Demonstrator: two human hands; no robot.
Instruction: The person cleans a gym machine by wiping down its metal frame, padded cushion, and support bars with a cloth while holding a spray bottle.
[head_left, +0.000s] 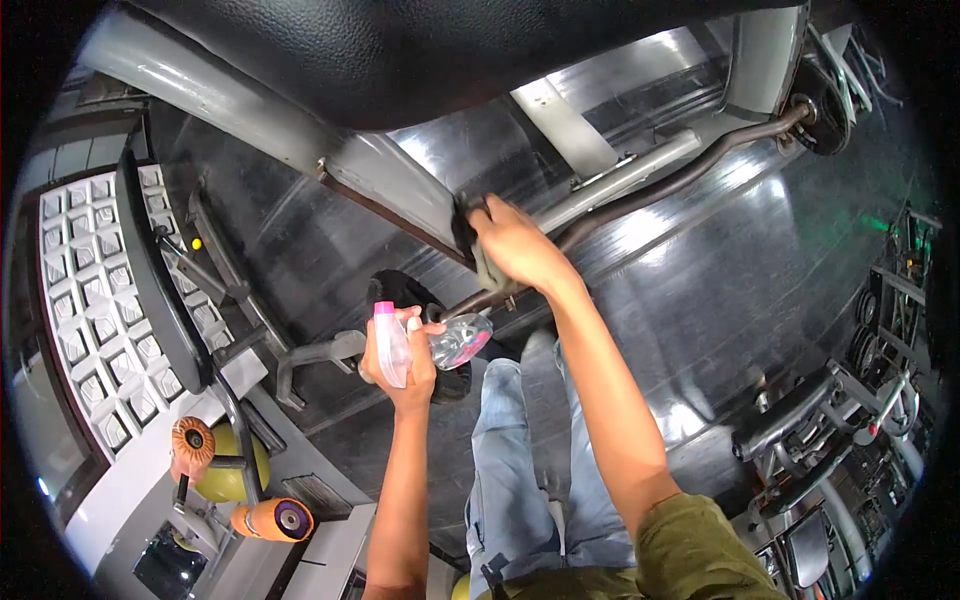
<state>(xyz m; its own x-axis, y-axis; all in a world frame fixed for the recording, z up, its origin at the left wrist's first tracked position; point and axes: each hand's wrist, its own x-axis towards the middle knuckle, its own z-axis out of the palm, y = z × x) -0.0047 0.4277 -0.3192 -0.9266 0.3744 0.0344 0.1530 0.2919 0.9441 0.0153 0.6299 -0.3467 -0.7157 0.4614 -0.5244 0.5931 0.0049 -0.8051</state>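
Note:
My left hand (409, 364) is closed around a clear plastic spray bottle (459, 343) with a translucent and pink trigger head, held low in front of my legs. My right hand (514, 240) grips a greyish-green cloth (495, 274) and presses it against the lower end of a grey metal frame post (397, 184) of a gym machine. Part of the cloth is hidden by my fingers. A dark bent metal bar (645, 199) runs from near the cloth up to the right, beside a lighter grey tube (619, 184).
A black padded cushion (390, 60) hangs over the top of the view. At left stands a bench with a black pad (154, 277) and orange foam rollers (281, 519). More gym equipment (795, 412) stands at right. A yellow-green ball (236, 465) lies at lower left.

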